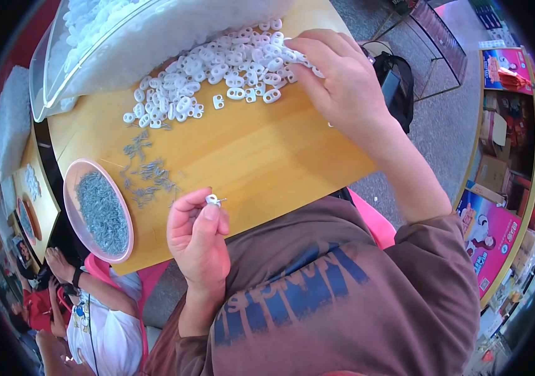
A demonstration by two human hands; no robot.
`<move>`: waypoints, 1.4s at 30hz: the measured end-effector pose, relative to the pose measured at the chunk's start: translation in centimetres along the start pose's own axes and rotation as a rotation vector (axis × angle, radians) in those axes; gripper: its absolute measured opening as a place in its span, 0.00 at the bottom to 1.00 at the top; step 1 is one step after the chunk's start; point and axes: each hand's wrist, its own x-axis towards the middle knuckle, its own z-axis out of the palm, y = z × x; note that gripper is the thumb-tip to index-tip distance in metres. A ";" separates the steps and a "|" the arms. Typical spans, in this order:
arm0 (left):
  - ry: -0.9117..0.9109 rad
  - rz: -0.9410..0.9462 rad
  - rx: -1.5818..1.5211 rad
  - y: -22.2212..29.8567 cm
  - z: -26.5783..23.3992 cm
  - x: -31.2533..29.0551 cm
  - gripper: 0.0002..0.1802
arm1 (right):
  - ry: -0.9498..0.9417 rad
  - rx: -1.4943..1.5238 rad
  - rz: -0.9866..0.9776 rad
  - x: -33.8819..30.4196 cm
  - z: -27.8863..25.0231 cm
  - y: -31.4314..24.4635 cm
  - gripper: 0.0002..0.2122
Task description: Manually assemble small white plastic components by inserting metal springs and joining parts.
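My left hand (pixel 202 235) is near the front edge of the table, thumb and fingers pinching a small white plastic clip (pixel 212 199). A thin metal nail (pixel 222 200) sticks out of the clip to the right. Farther off, my right hand (pixel 342 78) bends over the right end of a loose pile of white two-holed plastic clips (pixel 217 70). Its thumb and fingers curl around some of these clips, and the fingertips partly cover them. Several loose nails (pixel 155 172) lie on the wooden table (pixel 249 147), beyond my left hand.
A pink oval bowl (pixel 131 229) full of nails stands at the table's left. Behind the pile is a large clear container (pixel 45 94) of white pieces. Another person (pixel 101 307) sits at the lower left. Shelves (pixel 499 144) line the far right.
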 end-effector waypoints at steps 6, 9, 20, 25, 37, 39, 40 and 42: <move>0.012 -0.010 -0.001 -0.2 -0.3 -0.3 0.11 | -0.169 -0.076 -0.091 1.1 1.4 0.0 0.08; -0.017 -0.011 -0.002 -0.2 -0.4 -0.3 0.11 | -0.204 -0.070 -0.087 1.3 1.5 0.0 0.07; -0.063 0.017 -0.029 0.3 -0.6 -0.3 0.11 | -0.207 -0.121 -0.380 2.1 1.5 0.2 0.08; -0.055 0.039 -0.034 1.1 -0.3 -0.5 0.11 | -0.479 0.028 -0.063 3.9 0.3 -1.9 0.08; -0.070 0.046 -0.069 1.4 -0.3 -0.6 0.11 | -0.381 0.902 0.698 1.3 -1.1 -4.3 0.07; -0.084 0.022 -0.106 1.5 0.1 -0.5 0.10 | -0.306 1.186 0.682 -0.3 -1.5 -5.5 0.10; -0.081 0.018 -0.102 1.5 0.2 -0.5 0.10 | -0.307 1.190 0.687 -0.7 -1.7 -6.4 0.10; -0.076 0.010 -0.135 1.6 0.5 -0.5 0.10 | -0.256 1.480 0.765 -1.0 -2.2 -8.1 0.10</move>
